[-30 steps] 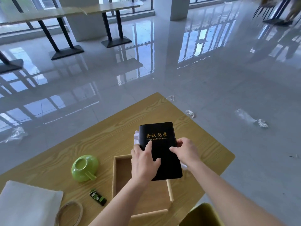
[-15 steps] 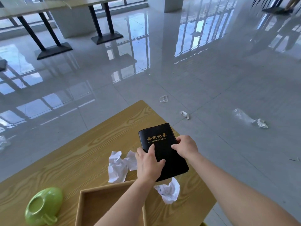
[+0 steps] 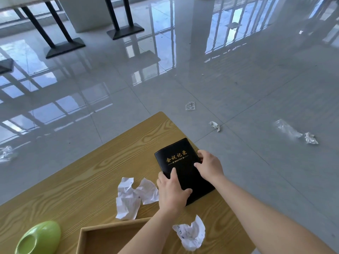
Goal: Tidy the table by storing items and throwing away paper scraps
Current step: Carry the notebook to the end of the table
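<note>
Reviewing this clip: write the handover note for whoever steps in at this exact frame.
Left hand: on the notebook's near end, thumb on its cover.
Right hand: gripping the notebook's right edge.
Notebook: at the table's far corner; whether it is lifted cannot be told.
Paper scraps: two left of the notebook, one by the wooden tray.
Green cup: on its side, left of the tray.
Done: nothing stored yet.
Left: store notebook and cup, bin the scraps.
</note>
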`<state>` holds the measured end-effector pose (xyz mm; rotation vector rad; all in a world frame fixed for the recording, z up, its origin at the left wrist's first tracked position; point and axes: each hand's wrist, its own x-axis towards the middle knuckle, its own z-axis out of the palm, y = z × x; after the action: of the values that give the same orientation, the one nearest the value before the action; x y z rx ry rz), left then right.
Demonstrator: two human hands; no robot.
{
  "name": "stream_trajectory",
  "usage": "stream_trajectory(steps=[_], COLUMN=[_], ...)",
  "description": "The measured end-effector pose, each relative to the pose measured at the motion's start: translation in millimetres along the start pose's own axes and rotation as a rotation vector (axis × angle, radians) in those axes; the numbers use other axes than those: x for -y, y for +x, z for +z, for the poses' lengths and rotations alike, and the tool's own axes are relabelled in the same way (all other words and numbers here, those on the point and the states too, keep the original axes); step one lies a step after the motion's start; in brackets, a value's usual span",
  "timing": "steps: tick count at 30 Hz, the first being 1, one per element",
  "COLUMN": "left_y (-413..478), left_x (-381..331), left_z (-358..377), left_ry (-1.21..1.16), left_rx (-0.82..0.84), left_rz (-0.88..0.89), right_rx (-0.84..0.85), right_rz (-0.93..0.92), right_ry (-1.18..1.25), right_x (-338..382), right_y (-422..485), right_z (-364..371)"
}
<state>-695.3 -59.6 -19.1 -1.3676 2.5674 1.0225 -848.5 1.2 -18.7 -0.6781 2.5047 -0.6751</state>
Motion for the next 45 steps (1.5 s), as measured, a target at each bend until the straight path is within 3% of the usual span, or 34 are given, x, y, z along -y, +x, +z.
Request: stream_trajectory(steps=[2, 5, 8, 26, 45], left_y=[-2, -4, -2, 39, 65], left_x=[5, 17, 30, 15, 18], left_z=[0, 2, 6, 10, 3], left_ry=[0.141, 0.277, 0.404, 0.42, 0.408], left_rx=[-0.047, 0.017, 0.066, 0.042, 0.046], left_rz=[0.14, 0.413, 0.529, 0.414, 0.403], right_rx=[-0.043, -0.04, -0.015, 0.143, 0.135], right_rz=[-0.149, -0.365, -0.449, -0.48, -0.449], right_ry=[-0.025, -0.15, -0.308, -0.403, -0.391], right_x=[-6, -21, -38, -30, -15], right_y=[-8, -28, -49, 5, 26], right_z=[-2, -3, 6, 9, 12])
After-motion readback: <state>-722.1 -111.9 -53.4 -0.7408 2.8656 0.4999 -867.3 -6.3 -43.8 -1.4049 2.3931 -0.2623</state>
